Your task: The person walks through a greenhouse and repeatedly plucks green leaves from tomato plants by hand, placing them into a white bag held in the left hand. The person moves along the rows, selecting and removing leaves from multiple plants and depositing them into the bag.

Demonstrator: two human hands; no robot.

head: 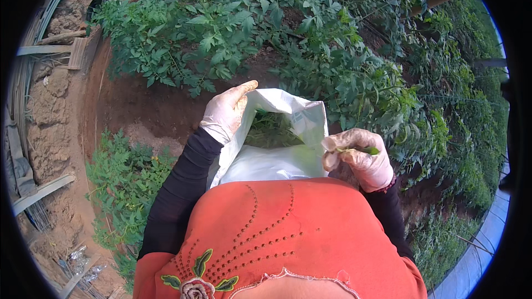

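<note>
My left hand (225, 113), in a soiled pale glove, grips the left edge of an open white woven plastic sack (272, 162) against my front. Green leafy cuttings (272, 128) lie inside the sack. At the sack's right side, my right hand (361, 155), gloved too and stained brown at the fingers, pinches a small green leafy sprig (371, 150) between thumb and fingers. Black sleeves cover both forearms.
Tomato plants (216, 29) spread beyond the sack and to the right, with more plants (124, 187) at lower left. A wooden pole (442, 0) slants at upper right. Wooden slats (43, 193) and bare soil run along the left.
</note>
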